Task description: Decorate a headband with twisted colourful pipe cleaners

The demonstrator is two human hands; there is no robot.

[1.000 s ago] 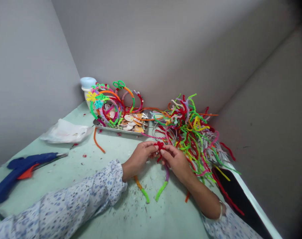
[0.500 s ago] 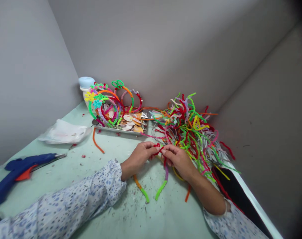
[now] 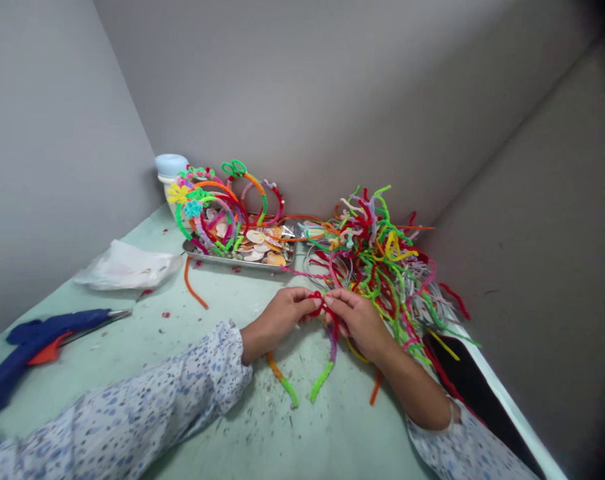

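Between my two hands is a red pipe cleaner (image 3: 318, 297), bent into a small loop at the top of a multicoloured headband (image 3: 331, 353). My left hand (image 3: 285, 312) pinches the loop from the left with thumb and index finger. From the right, my right hand (image 3: 353, 316) pinches the red pipe cleaner close by, its fingers partly covering the join. The headband's two ends, tipped in bright green, hang down below the hands toward the table. An orange pipe cleaner piece (image 3: 376, 388) lies by my right wrist.
Finished headbands (image 3: 207, 207) stand in a metal tray (image 3: 237, 263) of shell-like pieces. A pile of pipe cleaners (image 3: 382, 260) lies behind my right hand. At left are a blue glue gun (image 3: 47, 340) and a plastic bag (image 3: 127, 267). A black phone-like slab (image 3: 472, 380) lies right.
The red loop now stands more visibly between my fingertips, and my right fingers have shifted slightly on the red pipe cleaner. The headband hangs in nearly the same place.
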